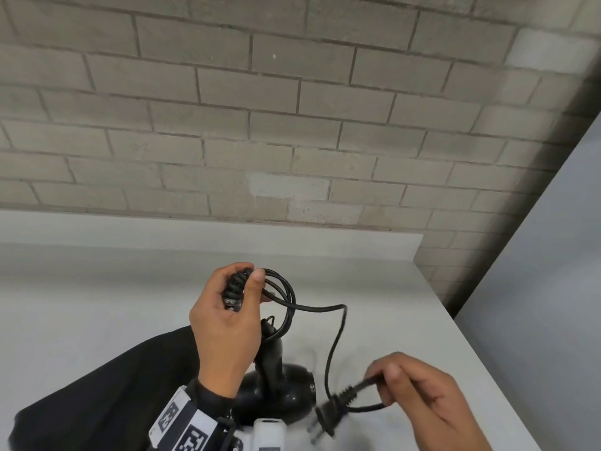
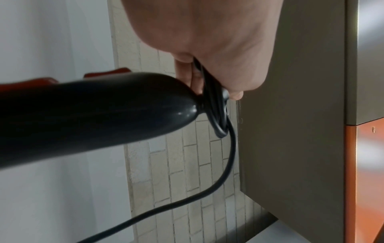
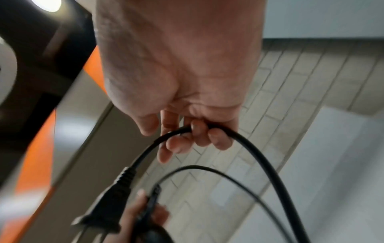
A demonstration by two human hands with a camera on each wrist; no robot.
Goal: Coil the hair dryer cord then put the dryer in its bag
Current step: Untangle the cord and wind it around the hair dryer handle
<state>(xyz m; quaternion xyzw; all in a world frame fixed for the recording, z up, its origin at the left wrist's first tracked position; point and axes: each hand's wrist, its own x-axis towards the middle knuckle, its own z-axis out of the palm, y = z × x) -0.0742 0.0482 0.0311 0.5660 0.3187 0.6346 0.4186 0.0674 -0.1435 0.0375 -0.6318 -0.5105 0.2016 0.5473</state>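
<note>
My left hand (image 1: 247, 283) is raised over the white table and grips several black cord loops (image 1: 283, 297). The black hair dryer (image 1: 279, 393) is below it, handle (image 1: 271, 349) pointing up at that hand; I cannot tell whether it rests on the table. A free length of cord (image 1: 336, 333) runs down to the plug (image 1: 327, 415). My right hand (image 1: 382, 379) pinches the cord just behind the plug. The left wrist view shows the handle (image 2: 93, 115) and loops (image 2: 216, 115) under my left hand (image 2: 207, 49). In the right wrist view my fingers (image 3: 197, 134) curl round the cord above the plug (image 3: 108, 208). The black bag (image 1: 107, 392) lies at lower left.
The white table (image 1: 97, 288) backs onto a grey brick wall (image 1: 260, 125). Its right edge runs diagonally beside a grey panel (image 1: 536, 255). A brown and orange cabinet (image 2: 290, 98) appears in the left wrist view.
</note>
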